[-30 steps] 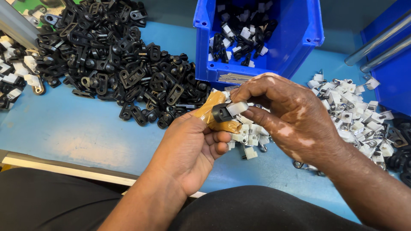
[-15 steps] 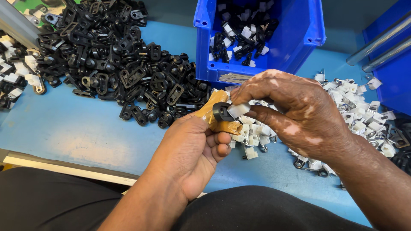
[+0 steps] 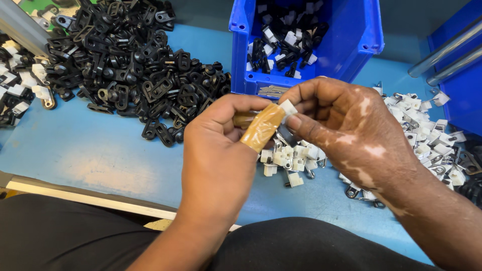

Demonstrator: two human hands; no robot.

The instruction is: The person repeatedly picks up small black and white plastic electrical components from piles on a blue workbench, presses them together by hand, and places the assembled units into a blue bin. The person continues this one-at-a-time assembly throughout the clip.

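- A blue tabletop (image 3: 100, 155) fills the view, with a pale strip along its near edge and metal rails at the far right.
- The left hand (image 3: 221, 150) is closed in a loose fist around a tan, tape-wrapped handle (image 3: 262, 128), thumb laid along it.
- The right hand (image 3: 346, 125) meets it from the right, thumb and forefinger pinching a small white plastic clip (image 3: 288, 107) at the top of the handle; a dark piece sits just under that pinch, mostly hidden.
- The step in hand looks like seating the white clip on the dark piece. The next move probably calls for firm, square pressure between both hands.
- Just below the hands lies a small cluster of white clips (image 3: 288, 160); more spread right of the right hand (image 3: 427, 135).
- Beyond the hands stands an open blue plastic bin (image 3: 369, 35) holding mixed black and white parts.
- Left of the left hand, a large heap of black plastic clamps (image 3: 125, 65).
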